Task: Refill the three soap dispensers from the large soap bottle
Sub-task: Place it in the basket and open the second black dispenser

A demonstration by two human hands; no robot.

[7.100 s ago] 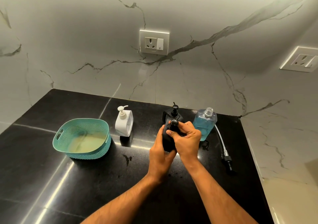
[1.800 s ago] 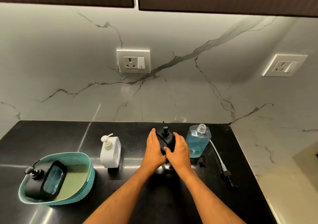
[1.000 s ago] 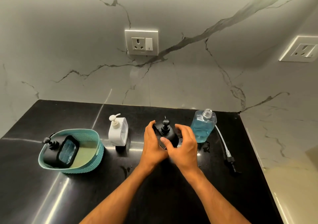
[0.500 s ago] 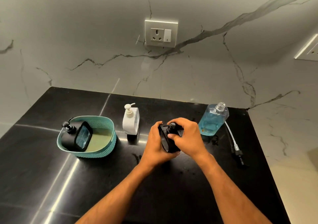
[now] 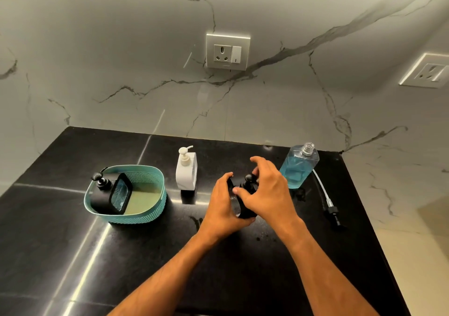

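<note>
Here our left hand (image 5: 222, 204) grips the black dispenser (image 5: 244, 202), right hand (image 5: 266, 191) loosely spread over its pump; a slip could topple the uncapped soap bottle (image 5: 298, 167) just beyond.

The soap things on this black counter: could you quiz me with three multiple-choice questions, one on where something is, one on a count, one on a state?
1. Where is the black dispenser that no hand touches?
A. In the teal basket
B. Beside the wall socket
C. On the floor

2. How many pump dispensers are in view?
A. One
B. Three
C. Five

3. What state is the large blue soap bottle in?
A. Capped
B. Lying on its side
C. Open, its pump off

Answers:
1. A: it leans inside the basket at the left.
2. B: one in the basket, the white dispenser standing alone, and a black dispenser held by the left hand with the right hand at its pump.
3. C: its threaded neck is bare, and the pump with its tube lies on the counter beside it.
</note>
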